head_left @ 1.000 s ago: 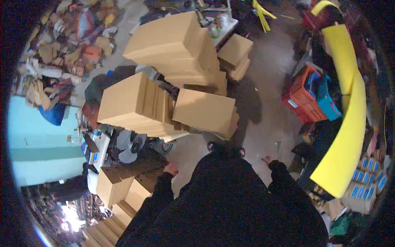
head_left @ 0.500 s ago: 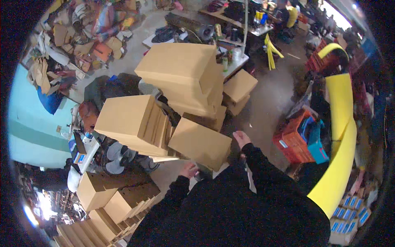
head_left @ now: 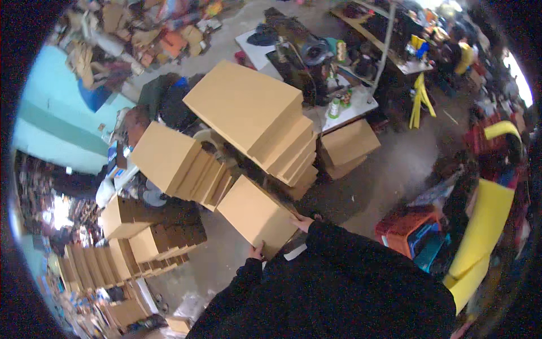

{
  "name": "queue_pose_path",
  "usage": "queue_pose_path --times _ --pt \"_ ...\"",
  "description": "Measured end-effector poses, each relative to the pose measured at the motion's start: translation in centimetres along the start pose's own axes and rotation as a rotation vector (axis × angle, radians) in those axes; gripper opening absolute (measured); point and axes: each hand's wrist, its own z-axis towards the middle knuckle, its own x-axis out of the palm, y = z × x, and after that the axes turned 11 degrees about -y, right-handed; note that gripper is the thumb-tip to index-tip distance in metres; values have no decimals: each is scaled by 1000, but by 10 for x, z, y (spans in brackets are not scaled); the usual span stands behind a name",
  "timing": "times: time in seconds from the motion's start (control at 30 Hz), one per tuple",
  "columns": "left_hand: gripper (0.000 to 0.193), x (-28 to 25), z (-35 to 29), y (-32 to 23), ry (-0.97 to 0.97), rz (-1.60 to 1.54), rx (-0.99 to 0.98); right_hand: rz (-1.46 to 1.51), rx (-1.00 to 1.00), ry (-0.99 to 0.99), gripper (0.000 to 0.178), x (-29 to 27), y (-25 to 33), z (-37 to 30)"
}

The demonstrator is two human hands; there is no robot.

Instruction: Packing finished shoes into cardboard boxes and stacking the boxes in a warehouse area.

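Observation:
A plain brown cardboard box (head_left: 251, 212) is between my two hands, in front of my body. My left hand (head_left: 257, 251) grips its near side by the lower corner, thumb up on the cardboard. On its right side my right hand (head_left: 304, 222) has its fingers laid over the edge; the undersides of both hands are hidden. Just beyond the box rises a tall stack of brown boxes (head_left: 248, 107), and a second stack (head_left: 166, 158) stands to its left, close to the held box's far left corner.
More cardboard boxes are stacked at the lower left (head_left: 118, 260). A brown box (head_left: 350, 147) sits beside a cluttered worktable (head_left: 361, 107). To my right are a red crate (head_left: 403, 226) and a long yellow sheet (head_left: 480, 243). Scraps (head_left: 169, 42) cover the far left floor.
Both hands have come onto the box; the right hand, apart from it before, now touches its side. The box's near side has turned into sight. The whole view has swung left.

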Motion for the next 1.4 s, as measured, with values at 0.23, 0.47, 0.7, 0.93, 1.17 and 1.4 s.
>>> queue_pose_path --times 0.23,0.47,0.7,0.93,1.17,1.4 --pt "50 28 -85 -25 -33 134 87 458 -265 62 63 -33 -44 -46" --pt "67 8 -145 -4 -14 -403 138 691 -475 97 67 -28 -81 -61" --pt "69 -27 -169 -12 62 -464 550 551 -707 203 66 -36 -19 -128" --pt "59 -16 -227 -170 -115 -581 917 550 -1184 -202 69 -75 102 -217" --pt "50 20 -204 -313 303 -596 849 768 -1469 -608 76 -174 202 -250" --pt "45 137 -196 -448 188 -665 926 962 -1150 -670 45 -303 249 -189"
